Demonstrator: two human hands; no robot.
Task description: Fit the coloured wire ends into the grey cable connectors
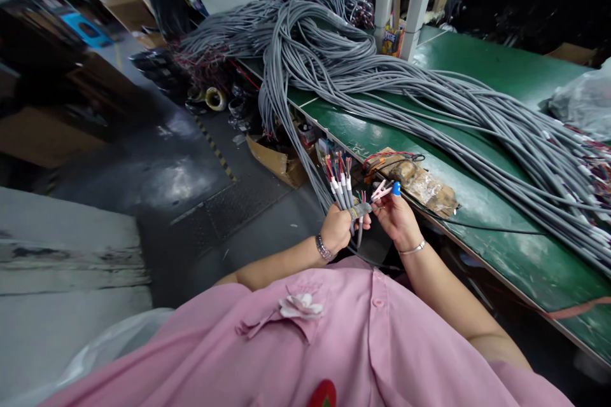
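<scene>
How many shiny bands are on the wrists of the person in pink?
2. A silver linked metal band is just behind the left hand; a slim silver metal bangle is just behind the right hand.

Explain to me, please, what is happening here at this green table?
The person's left hand grips a bunch of grey cables, their coloured wire ends pointing up. Close beside, the right hand holds a small pink clip-like tool; one finger wears a blue cap. Many more cables lie across the green table.
</scene>
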